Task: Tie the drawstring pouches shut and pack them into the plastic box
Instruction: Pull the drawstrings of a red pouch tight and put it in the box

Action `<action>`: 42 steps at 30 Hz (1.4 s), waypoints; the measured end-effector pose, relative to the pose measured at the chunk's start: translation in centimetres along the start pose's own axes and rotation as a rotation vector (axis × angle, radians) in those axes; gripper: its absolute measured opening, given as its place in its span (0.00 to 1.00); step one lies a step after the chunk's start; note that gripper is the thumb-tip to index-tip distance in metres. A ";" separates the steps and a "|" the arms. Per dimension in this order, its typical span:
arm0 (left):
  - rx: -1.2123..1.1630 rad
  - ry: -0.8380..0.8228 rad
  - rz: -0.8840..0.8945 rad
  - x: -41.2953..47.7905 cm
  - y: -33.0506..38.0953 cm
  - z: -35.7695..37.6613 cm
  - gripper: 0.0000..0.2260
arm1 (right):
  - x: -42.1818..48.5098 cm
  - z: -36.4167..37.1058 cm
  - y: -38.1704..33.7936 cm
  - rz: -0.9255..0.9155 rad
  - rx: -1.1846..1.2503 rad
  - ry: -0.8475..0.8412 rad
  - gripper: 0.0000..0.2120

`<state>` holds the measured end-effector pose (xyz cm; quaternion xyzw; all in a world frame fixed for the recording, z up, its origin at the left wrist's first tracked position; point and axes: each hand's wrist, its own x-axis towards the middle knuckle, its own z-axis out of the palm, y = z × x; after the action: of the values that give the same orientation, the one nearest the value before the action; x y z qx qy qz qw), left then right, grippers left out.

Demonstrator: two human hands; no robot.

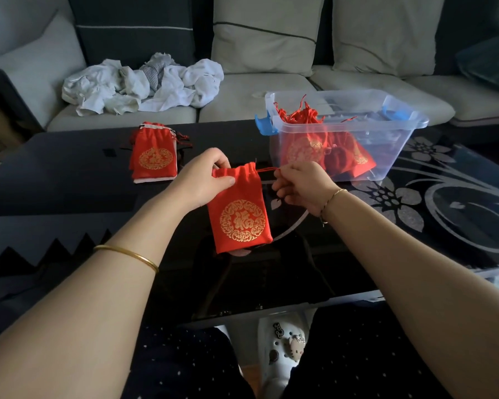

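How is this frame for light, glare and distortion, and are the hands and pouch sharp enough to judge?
Head view: dim, soft room light with dark corners; wide-angle bowing toward the edges; the glossy table gives faint reflections, no harsh glare; left hand, right hand and pouch are sharp enough, the thin drawstring barely visible.

The one sign that can be read is the gold Chinese character 福. It is printed in the middle of a round gold ornamental medallion on the red pouch point(239, 214) at the centre of the frame. The same kind of medallion stands on the top of the stack of pouches point(153, 156) at centre left, but its character is too blurred to read. Through the wall of the plastic box point(386, 151) at upper right, parts of gold medallions show on the packed pouches point(306, 151), unreadable. At bottom centre, a white shoe point(274, 372) carries charms, and one dark charm bears pale marks that cannot be made out.
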<state>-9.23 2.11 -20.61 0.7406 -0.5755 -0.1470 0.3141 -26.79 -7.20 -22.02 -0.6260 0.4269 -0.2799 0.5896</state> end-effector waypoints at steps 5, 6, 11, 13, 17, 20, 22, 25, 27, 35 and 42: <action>-0.072 -0.071 -0.105 -0.1 -0.7 -0.5 0.14 | 0.1 -0.9 -0.1 -0.174 -0.185 0.150 0.09; -0.017 -0.066 -0.099 -0.1 -0.9 -0.5 0.13 | 0.2 -1.0 -0.1 -0.211 -0.240 0.166 0.09; 0.245 0.031 -0.084 -0.5 -0.8 -0.9 0.07 | 0.2 -0.8 0.2 -0.293 -0.374 0.207 0.06; 0.308 0.057 -0.118 -0.6 -0.5 -1.2 0.06 | 0.2 -0.8 0.3 -0.317 -0.419 0.225 0.06; 0.357 0.109 -0.155 -0.5 -0.8 -1.6 0.09 | 0.2 -1.0 0.5 -0.346 -0.546 0.307 0.04; 0.326 0.167 -0.160 0.0 -1.7 -1.6 0.10 | 0.3 -1.2 0.6 -0.346 -0.623 0.340 0.03; 0.286 0.212 -0.166 0.1 -2.0 -1.6 0.10 | 0.4 -1.2 0.5 -0.338 -0.617 0.337 0.05; 0.179 0.257 -0.178 -0.1 -1.7 -1.8 0.08 | 0.7 -1.3 0.7 -0.292 -0.571 0.337 0.09; 0.166 0.284 -0.184 -0.4 -1.4 -2.1 0.10 | 0.8 -1.4 0.6 -0.235 -0.466 0.325 0.13; -0.505 0.311 -0.499 0.4 -1.3 -2.2 0.15 | 1.1 -2.1 -0.2 0.334 0.592 0.150 0.16; -1.373 0.392 -0.739 0.4 0.4 -3.0 0.17 | 1.4 -2.3 -0.3 0.322 0.863 0.307 0.14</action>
<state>-7.71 2.56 -18.04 0.5372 -0.0088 -0.4297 0.7257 -28.05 -9.58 -21.55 -0.2018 0.4451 -0.4257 0.7615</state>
